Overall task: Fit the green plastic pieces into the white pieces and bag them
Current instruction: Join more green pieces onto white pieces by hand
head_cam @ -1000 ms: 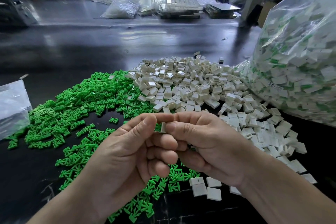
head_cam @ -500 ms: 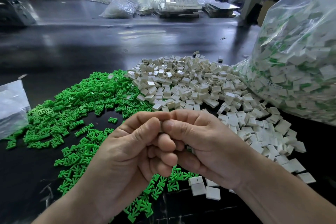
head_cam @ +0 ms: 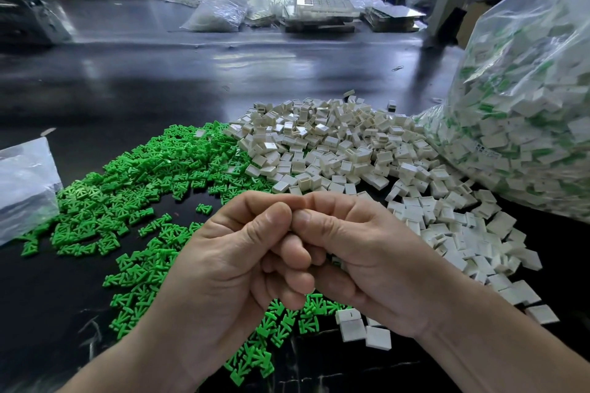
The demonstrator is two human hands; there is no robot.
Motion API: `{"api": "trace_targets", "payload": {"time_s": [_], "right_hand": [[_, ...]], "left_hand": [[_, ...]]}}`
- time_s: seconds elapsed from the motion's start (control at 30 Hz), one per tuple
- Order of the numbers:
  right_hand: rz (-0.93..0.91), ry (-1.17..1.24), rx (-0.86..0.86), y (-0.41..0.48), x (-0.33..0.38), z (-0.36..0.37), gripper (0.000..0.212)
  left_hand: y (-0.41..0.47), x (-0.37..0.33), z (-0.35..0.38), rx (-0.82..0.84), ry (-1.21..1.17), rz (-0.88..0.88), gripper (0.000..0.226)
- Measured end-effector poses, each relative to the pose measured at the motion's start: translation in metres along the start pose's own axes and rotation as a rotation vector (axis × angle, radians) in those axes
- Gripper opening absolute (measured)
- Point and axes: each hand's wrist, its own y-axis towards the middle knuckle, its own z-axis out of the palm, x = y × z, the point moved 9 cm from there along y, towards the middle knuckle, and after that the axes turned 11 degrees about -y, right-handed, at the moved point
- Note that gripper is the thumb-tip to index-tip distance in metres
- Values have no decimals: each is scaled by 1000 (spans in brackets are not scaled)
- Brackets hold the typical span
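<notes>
My left hand (head_cam: 223, 268) and my right hand (head_cam: 370, 252) meet in front of me above the table, thumbs tip to tip and fingers curled. They pinch a small white piece between them, and it is almost wholly hidden by the fingertips. A spread of green plastic pieces (head_cam: 134, 182) lies on the black table to the left and under my hands. A heap of white square pieces (head_cam: 344, 150) lies to the right. A large clear bag (head_cam: 526, 112) of assembled white-and-green pieces stands at the far right.
A flat clear plastic bag (head_cam: 25, 179) lies at the left edge beside the green pieces. The dark table (head_cam: 159, 80) stretches away beyond the piles. Bags and trays (head_cam: 319, 13) sit along its far side.
The thumbs have pressed closer together. The white piece seen between them a second ago is now covered by the fingertips. Both hands sit slightly lower.
</notes>
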Motion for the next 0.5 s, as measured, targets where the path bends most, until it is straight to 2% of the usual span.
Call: {"api": "trace_targets", "payload": {"time_s": [0.07,0.17,0.3,0.37,0.5], "right_hand": [[4,-6,-8,1,-1,0,29],[-28,7,-30,1,2,1,22],[-34,74,-10,4,2,2,24],[-30,84,-6,5,0,0,26],[-10,136,25,5,-2,0,18]], "left_hand": [[-1,-1,0,-12,7,15,29],[0,-1,-2,-59,14,42,18],[3,-4,2,36,8,39,29],[2,-6,-2,43,75,43,28],[2,-24,-20,-102,317,161,20]]}}
